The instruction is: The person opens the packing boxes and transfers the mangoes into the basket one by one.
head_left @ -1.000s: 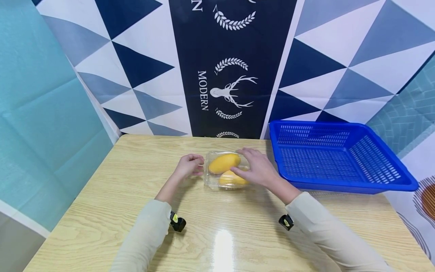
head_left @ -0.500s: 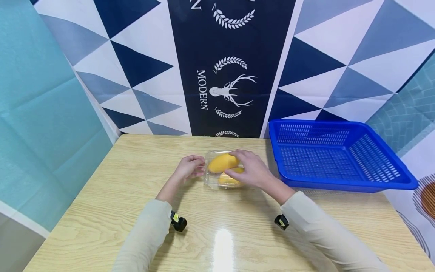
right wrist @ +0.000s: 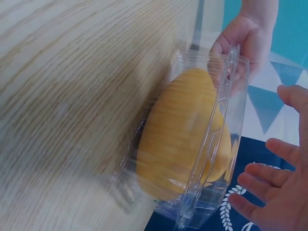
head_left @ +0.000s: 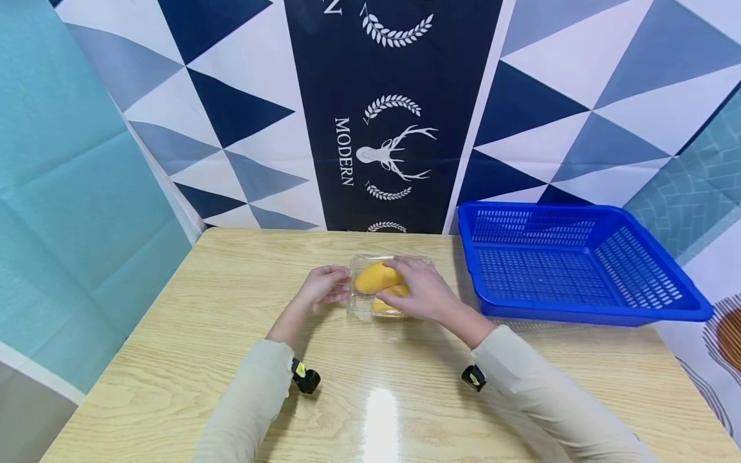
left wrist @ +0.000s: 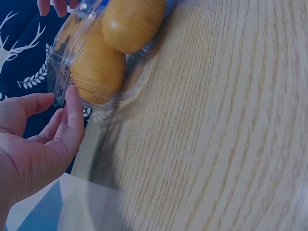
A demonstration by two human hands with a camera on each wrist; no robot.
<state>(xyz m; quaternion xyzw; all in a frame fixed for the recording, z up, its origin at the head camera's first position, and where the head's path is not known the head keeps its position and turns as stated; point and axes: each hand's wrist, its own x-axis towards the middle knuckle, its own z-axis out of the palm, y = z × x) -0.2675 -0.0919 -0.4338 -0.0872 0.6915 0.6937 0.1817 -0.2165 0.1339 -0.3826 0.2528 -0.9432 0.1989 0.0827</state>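
Note:
A clear plastic clamshell box [head_left: 360, 311] with two yellow mangoes lies on the table; one mango [head_left: 375, 278] is behind the other [head_left: 388, 301]. My left hand [head_left: 323, 286] is at the box's left end. In the left wrist view, its thumb and forefinger pinch the rim at a corner. Over the box's right part hovers my right hand [head_left: 425, 289], fingers spread, hiding part of the mangoes in the head view. The right wrist view shows its fingers [right wrist: 269, 174] apart from the lid [right wrist: 236, 125], which looks closed over the fruit.
A blue plastic basket [head_left: 579, 315] with perforated walls stands on the right, close beside my right forearm. The wooden table [head_left: 191, 360] ends at a patterned cloth backdrop [head_left: 399, 77]. Black wrist cameras hang under both sleeves.
My right hand has moved left over the box, from its right end toward the middle, covering more of the mangoes. My left hand and the box have hardly moved.

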